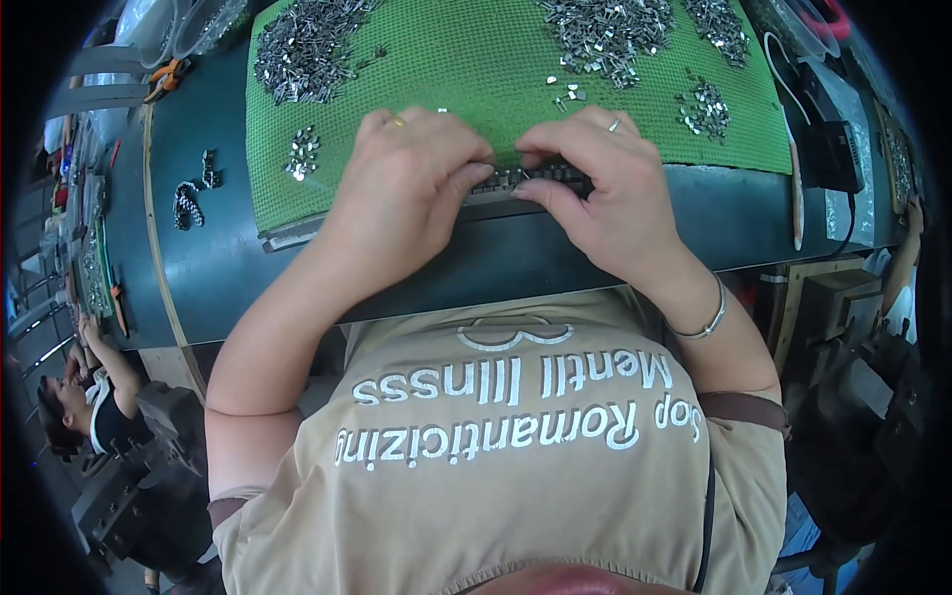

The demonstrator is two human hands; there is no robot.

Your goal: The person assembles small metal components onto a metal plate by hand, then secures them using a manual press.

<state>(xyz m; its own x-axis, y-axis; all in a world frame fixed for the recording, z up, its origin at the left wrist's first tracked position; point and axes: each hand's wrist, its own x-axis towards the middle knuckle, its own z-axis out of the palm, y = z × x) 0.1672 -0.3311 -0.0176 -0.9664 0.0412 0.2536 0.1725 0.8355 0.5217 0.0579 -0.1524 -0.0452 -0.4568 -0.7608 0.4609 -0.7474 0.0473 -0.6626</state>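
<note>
A smooth, dark green tabletop (198, 283) carries a bright green mat (446, 64) with a coarse woven texture, its far edge cut off by the frame. Over its near edge work the bare left hand (407, 183) and bare right hand (607, 183). Between them, along that edge, lies a long dark grey metal bar (496, 205) with a notched top, partly hidden by the fingers. The left thumb and forefinger come together at it; the right thumb and forefinger straddle its top. I cannot tell whether either pinches a piece. Beyond lie a left heap (302, 55) and a middle heap (610, 40) of small, shiny metal pieces. A clear plastic container (213, 28), cropped at upper left, holds silvery bits, hard to distinguish.
</note>
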